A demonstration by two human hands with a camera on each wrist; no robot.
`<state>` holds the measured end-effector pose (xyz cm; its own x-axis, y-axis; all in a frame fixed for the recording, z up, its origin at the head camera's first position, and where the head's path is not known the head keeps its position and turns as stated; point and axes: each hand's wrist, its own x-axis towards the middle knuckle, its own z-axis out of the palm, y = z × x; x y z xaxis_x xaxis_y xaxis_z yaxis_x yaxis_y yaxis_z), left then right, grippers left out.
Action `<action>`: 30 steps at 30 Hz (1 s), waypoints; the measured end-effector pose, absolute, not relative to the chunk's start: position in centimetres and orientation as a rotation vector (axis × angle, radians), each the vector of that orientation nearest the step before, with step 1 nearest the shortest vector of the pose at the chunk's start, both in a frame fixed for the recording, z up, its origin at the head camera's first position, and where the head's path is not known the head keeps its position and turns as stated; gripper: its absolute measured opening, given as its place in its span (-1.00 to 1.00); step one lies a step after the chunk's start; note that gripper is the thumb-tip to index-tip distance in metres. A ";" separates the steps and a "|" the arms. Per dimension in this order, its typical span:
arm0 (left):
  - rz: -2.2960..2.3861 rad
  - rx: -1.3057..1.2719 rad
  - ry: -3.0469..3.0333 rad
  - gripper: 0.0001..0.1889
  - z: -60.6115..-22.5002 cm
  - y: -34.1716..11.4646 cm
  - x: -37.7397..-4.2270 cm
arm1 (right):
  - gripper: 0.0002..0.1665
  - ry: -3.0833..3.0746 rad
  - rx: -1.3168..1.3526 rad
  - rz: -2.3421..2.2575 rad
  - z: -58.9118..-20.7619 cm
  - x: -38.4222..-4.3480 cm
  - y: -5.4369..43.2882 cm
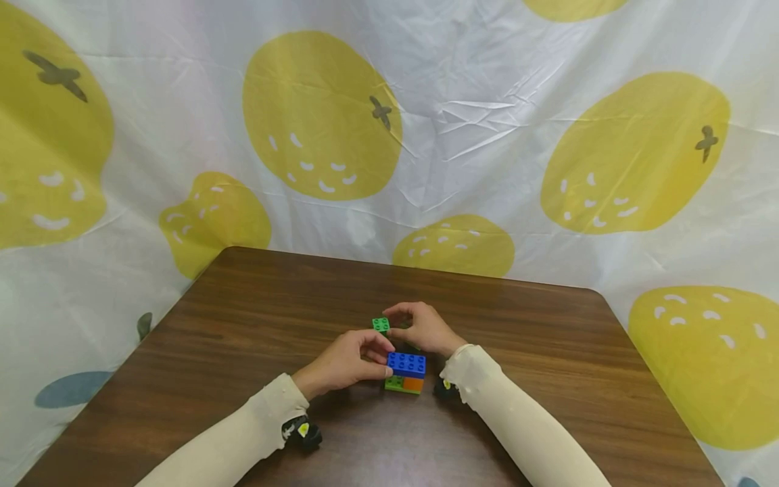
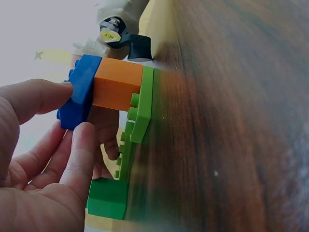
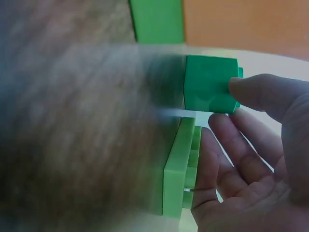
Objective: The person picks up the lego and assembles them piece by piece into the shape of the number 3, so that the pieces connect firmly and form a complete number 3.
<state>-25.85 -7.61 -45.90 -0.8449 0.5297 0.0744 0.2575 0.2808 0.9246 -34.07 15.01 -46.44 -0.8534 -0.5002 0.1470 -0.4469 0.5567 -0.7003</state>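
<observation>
A blue eight-stud toy brick (image 1: 406, 366) sits on an orange brick (image 1: 412, 384), which stands at one end of a light green plate (image 1: 394, 387). My left hand (image 1: 349, 362) pinches the blue brick's left end, the thumb in front and fingers behind. Just beyond stands a small green four-stud brick (image 1: 381, 325) on the table. My right hand (image 1: 422, 329) holds it between thumb and fingertips, as the right wrist view shows. Below those fingers lies a second light green plate (image 3: 176, 169), studs up and mostly hidden from the head view.
All the bricks are on a dark brown wooden table (image 1: 292, 291). Behind it hangs a white cloth (image 1: 450, 155) with yellow fruit prints. Black wrist cameras (image 1: 302, 433) sit under both cream sleeves (image 1: 517, 419), close to the tabletop.
</observation>
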 end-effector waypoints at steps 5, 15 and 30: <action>1.592 0.724 2.307 -0.65 -46.1 -7.6 -25.9 | -0.56 2.705 -0.848 -1.149 -46.4 -34.0 14.9; 1.604 0.731 2.299 -0.65 -46.1 -7.6 -25.9 | -0.61 2.714 -0.841 -1.162 -46.5 -33.9 14.9; 1.610 0.733 2.274 -0.65 -46.0 -7.5 -25.9 | -0.57 2.681 -0.803 -1.337 -46.2 -33.7 15.9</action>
<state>-25.88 -7.50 -46.04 -0.8389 0.5389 0.0758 0.2507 0.2590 0.9328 -33.72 15.91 -46.23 -0.8651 -0.4650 0.1883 -0.4302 0.4945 -0.7553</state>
